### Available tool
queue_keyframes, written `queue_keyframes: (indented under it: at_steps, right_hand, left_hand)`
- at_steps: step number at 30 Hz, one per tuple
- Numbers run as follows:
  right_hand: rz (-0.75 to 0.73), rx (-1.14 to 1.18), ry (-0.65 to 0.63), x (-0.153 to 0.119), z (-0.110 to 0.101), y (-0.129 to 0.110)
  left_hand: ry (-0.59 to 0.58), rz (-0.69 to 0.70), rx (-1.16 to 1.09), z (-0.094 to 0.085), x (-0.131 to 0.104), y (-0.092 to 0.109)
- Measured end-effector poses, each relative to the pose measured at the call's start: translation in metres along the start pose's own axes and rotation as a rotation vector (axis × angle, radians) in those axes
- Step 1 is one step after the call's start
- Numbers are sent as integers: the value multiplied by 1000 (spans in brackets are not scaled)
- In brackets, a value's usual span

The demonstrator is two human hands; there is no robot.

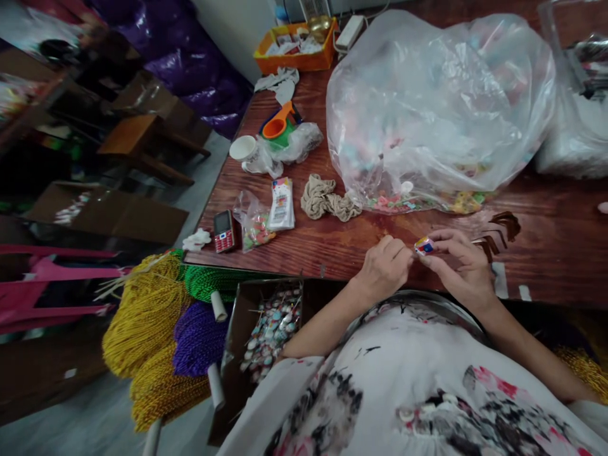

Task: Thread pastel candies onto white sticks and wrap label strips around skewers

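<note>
My right hand (463, 269) pinches a small, brightly printed packet (422, 246) in red, blue, white and yellow between thumb and fingers, just over the table's front edge. My left hand (386, 267) is closed, its fingertips curled right beside the packet's left end. Whatever those left fingers grip, if anything, is hidden. Beyond both hands lies a large clear plastic bag (437, 107) with small colourful pieces showing through it. Several brown strips (506, 225) lie on the tabletop to the right of my right hand.
Left on the wooden table (342, 253) are a phone (224, 232), a small bag of pieces (256, 228), printed cards (282, 204), a beige cloth (327, 197) and a white cup (243, 149). Below stand an open carton (273, 332) of small wrapped items and yellow cord bundles (142, 316).
</note>
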State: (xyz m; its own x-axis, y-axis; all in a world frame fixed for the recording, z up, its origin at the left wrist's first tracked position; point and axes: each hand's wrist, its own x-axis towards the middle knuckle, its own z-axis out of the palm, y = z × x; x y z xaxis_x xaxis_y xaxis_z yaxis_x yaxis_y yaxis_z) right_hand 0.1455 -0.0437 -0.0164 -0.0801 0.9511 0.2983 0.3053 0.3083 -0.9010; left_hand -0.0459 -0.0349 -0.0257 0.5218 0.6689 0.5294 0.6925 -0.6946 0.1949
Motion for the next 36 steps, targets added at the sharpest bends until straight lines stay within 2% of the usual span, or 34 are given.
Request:
queue_keyframes:
  at_steps: [4,7,11,13,17,21,26,28,32,36]
  right_hand:
    - [157,197,-48,4,12,13]
    - [213,305,-52,7,16,19]
    - [136,344,152,10,3,13]
    - [77,272,162,10,-11,7]
    - [-8,90,18,7,-35,4]
    - [-120,31,-58,1,-42,9]
    - [-249,-8,-356,6,-40,7]
    - [-311,-48,-374,9,-38,5]
    - [-424,-150,-302,13,-36,1]
    - [-540,-156,-393,18,-36,3]
  left_hand:
    - [-6,79,5,4,-2,6]
    - [4,99,-32,11,-5,2]
    - [8,5,-120,20,-6,-8]
    - [33,-56,-194,18,-5,-7]
    - [87,-119,-362,7,1,-2]
    - [38,-137,-469,0,6,-8]
    - [-19,-156,-662,-6,2,-10]
    - [-46,-152,-694,-8,1,-9]
    - [-132,-159,-727,-13,1,-7]
    - [-239,-115,-746,-15,2,-9]
